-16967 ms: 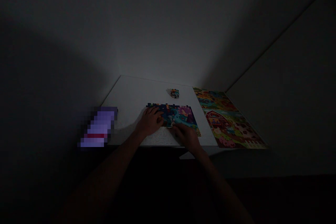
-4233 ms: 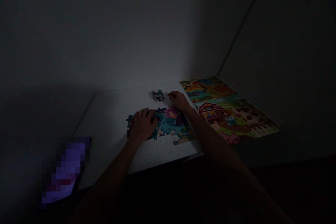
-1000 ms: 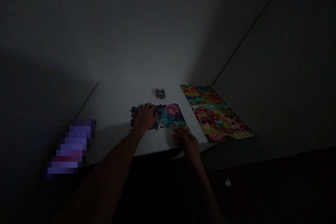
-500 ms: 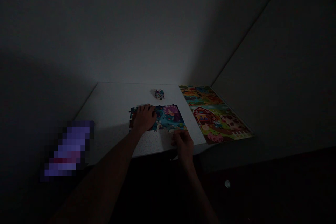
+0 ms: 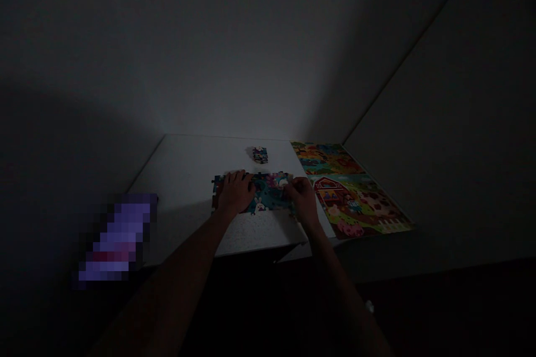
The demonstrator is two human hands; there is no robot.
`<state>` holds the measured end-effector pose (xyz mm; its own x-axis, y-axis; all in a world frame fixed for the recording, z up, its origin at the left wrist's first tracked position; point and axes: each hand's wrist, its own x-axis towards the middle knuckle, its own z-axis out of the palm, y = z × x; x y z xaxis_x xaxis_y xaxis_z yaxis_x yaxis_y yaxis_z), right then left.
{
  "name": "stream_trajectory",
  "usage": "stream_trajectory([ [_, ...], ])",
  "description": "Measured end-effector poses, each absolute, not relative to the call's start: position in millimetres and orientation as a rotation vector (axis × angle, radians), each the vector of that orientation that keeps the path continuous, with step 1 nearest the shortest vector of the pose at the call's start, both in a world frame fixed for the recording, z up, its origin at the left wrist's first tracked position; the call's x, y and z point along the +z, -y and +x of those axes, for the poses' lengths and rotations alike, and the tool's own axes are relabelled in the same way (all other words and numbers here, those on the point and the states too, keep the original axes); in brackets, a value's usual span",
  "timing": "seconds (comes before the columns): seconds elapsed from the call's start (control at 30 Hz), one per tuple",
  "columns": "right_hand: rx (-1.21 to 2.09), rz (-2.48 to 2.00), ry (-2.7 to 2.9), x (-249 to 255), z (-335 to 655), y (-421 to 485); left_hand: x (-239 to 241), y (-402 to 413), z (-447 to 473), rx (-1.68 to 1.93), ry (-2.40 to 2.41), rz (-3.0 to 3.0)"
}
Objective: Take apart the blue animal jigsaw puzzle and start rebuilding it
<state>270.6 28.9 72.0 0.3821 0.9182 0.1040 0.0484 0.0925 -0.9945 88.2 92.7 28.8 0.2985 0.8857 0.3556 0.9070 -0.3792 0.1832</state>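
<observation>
A partly built colourful jigsaw puzzle (image 5: 268, 195) lies on a white table (image 5: 188, 178) in a dim room. My left hand (image 5: 235, 192) rests flat on the puzzle's left part, fingers stretched out. My right hand (image 5: 302, 198) sits on the puzzle's right edge with its fingers bent down, pinching what looks like a light puzzle piece (image 5: 283, 182). A small stack of loose pieces (image 5: 260, 154) lies farther back on the table.
A finished farm-scene puzzle (image 5: 349, 192) lies along the table's right side, against the wall. A blurred purple object (image 5: 117, 234) is at the table's near left corner. Walls close the table in at the back and right.
My right hand has moved from the table's near edge up to the puzzle's right edge. My left hand has stayed on the puzzle.
</observation>
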Motion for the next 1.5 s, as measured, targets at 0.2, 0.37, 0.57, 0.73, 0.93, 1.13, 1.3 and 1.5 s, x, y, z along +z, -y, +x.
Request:
stream_trajectory([
  [0.2, 0.856, -1.362, 1.118, 86, 270, -99, 34, -89, 88, -0.607, 1.744, -2.502],
  [0.37, 0.877, -1.415, 1.186, 83, 262, -148, 36, -88, 88, -0.617, 1.744, -2.515],
  [0.57, 0.87, -1.461, 1.221, 79, 250, -176, 33, -88, 88, -0.639, 1.733, -2.503],
  [0.73, 0.833, -1.532, 1.212, 77, 246, -188, 34, -88, 88, -0.657, 1.745, -2.52],
  [0.93, 0.799, -1.604, 1.234, 71, 245, -200, 35, -89, 88, -0.635, 1.76, -2.533],
  [1.13, 0.696, -1.631, 1.346, 59, 249, -209, 32, -90, 88, -0.622, 1.739, -2.509],
  [1.3, 0.538, -1.716, 1.523, 53, 257, -214, 34, -89, 88, -0.618, 1.746, -2.53],
  [1.5, 0.471, -1.735, 1.738, 53, 263, -213, 30, -91, 88, -0.638, 1.743, -2.522],
])
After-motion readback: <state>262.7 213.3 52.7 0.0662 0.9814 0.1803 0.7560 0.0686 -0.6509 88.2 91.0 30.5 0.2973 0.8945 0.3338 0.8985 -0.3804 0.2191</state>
